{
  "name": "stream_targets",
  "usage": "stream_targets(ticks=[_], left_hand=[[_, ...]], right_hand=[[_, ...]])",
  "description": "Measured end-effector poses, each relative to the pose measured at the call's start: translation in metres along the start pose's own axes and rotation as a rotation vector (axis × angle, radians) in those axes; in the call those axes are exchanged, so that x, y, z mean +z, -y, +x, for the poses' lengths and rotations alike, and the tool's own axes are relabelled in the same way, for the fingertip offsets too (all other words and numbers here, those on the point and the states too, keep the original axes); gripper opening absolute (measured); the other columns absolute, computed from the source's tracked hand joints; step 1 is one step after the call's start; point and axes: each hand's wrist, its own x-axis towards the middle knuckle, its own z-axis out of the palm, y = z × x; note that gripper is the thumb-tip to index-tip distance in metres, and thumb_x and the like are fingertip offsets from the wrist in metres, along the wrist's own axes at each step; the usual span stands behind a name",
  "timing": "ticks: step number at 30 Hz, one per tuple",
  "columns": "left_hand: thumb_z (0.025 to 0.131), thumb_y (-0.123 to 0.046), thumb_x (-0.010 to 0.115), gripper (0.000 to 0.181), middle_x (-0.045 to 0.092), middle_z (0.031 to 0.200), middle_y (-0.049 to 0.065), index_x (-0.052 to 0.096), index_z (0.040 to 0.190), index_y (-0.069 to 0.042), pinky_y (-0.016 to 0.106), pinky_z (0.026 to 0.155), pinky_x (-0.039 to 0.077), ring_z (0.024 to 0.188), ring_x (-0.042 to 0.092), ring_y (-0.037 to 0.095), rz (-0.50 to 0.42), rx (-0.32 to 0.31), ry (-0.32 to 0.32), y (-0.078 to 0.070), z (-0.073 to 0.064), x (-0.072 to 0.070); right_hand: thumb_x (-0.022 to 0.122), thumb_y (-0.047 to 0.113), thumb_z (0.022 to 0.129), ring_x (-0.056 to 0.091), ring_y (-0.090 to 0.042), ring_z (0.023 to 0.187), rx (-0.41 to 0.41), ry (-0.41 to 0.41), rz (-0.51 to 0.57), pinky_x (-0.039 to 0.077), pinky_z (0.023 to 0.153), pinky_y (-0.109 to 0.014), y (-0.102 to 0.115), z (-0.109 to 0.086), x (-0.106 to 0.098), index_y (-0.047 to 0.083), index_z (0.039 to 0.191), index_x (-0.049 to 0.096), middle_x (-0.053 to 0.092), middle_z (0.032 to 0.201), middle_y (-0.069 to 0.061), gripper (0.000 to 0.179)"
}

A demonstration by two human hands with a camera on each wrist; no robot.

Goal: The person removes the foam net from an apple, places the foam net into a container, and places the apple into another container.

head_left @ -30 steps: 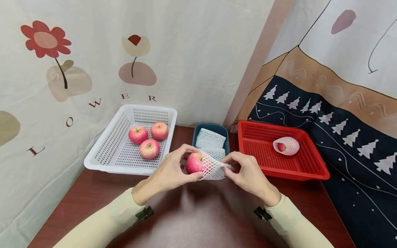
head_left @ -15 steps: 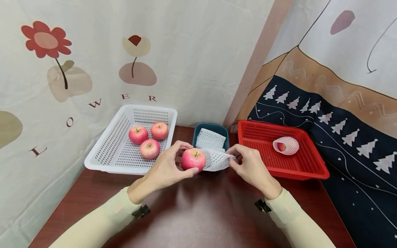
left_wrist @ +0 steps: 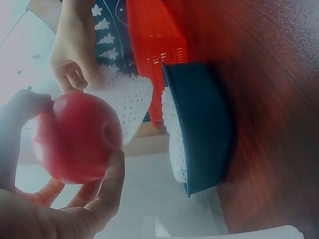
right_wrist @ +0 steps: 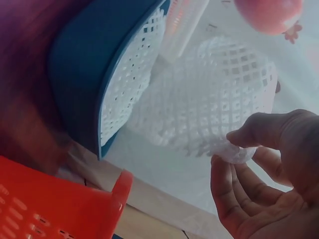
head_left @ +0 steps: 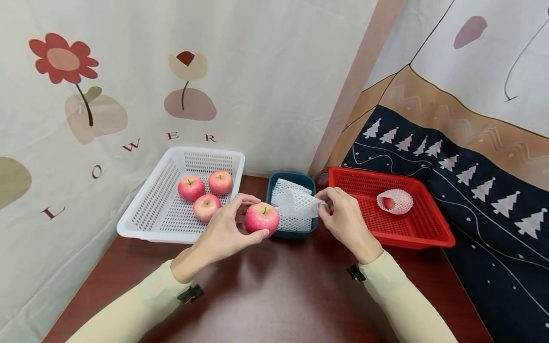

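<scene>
My left hand (head_left: 223, 231) holds a bare red apple (head_left: 261, 219), thumb and fingers curled about it; the left wrist view shows the same apple (left_wrist: 77, 137) from the side. With thumb and fingertips my right hand (head_left: 346, 221) pinches one end of a white foam net sleeve (head_left: 302, 204), which hangs over a dark teal box (head_left: 296, 235). In the right wrist view the foam net (right_wrist: 209, 99) looks hollow, apart from the apple. More white foam nets (head_left: 285, 188) lie in the box.
Several openings pierce the white basket (head_left: 141, 209) at left, where three apples (head_left: 191, 188) lie. At right stands a red basket (head_left: 343, 190) with one net-wrapped apple (head_left: 395, 201). All stand on a reddish-brown table (head_left: 279, 290) before a printed curtain.
The apple has come out of the foam net; my left hand has drawn it to the left. My right hand has lifted the net slightly away, over the teal box.
</scene>
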Motion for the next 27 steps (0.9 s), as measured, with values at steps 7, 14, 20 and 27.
stream_targets(ticks=[7, 14, 20, 27], left_hand=[[0.089, -0.025, 0.103, 0.070, 0.078, 0.137, -0.002, 0.063, 0.146, -0.025, 0.036, 0.083, 0.072, 0.096, 0.081, 0.016, -0.012, -0.004, -0.006, 0.003, 0.000, -0.002], [0.089, -0.026, 0.103, 0.069, 0.078, 0.136, 0.001, 0.065, 0.146, -0.021, 0.034, 0.082, 0.072, 0.094, 0.080, 0.014, -0.008, 0.018, -0.015, 0.007, 0.000, -0.001], [0.089, -0.026, 0.103, 0.069, 0.078, 0.136, 0.005, 0.065, 0.146, -0.018, 0.033, 0.081, 0.072, 0.095, 0.079, 0.014, 0.000, 0.017, -0.017, 0.009, -0.001, -0.001], [0.089, -0.026, 0.103, 0.072, 0.078, 0.139, 0.005, 0.064, 0.148, -0.018, 0.036, 0.081, 0.073, 0.096, 0.079, 0.014, 0.024, 0.009, -0.024, 0.009, -0.002, -0.005]], right_hand=[[0.086, 0.002, 0.100, 0.066, -0.022, 0.081, -0.026, -0.034, -0.049, 0.068, 0.072, -0.037, 0.000, 0.013, 0.016, 0.006, 0.123, 0.078, 0.073, 0.110, -0.015, 0.025], [0.083, 0.000, 0.103, 0.071, -0.030, 0.091, -0.116, -0.044, -0.178, 0.069, 0.069, -0.042, 0.001, 0.026, 0.043, 0.005, 0.123, 0.074, 0.068, 0.108, -0.018, 0.023], [0.086, 0.005, 0.104, 0.067, -0.030, 0.102, -0.119, 0.159, -0.255, 0.070, 0.070, -0.042, 0.002, 0.025, 0.061, 0.011, 0.129, 0.074, 0.065, 0.114, -0.015, 0.029], [0.089, 0.019, 0.103, 0.071, -0.030, 0.103, -0.095, 0.342, -0.273, 0.072, 0.083, -0.044, 0.002, 0.021, 0.067, 0.011, 0.123, 0.085, 0.075, 0.116, -0.015, 0.021]])
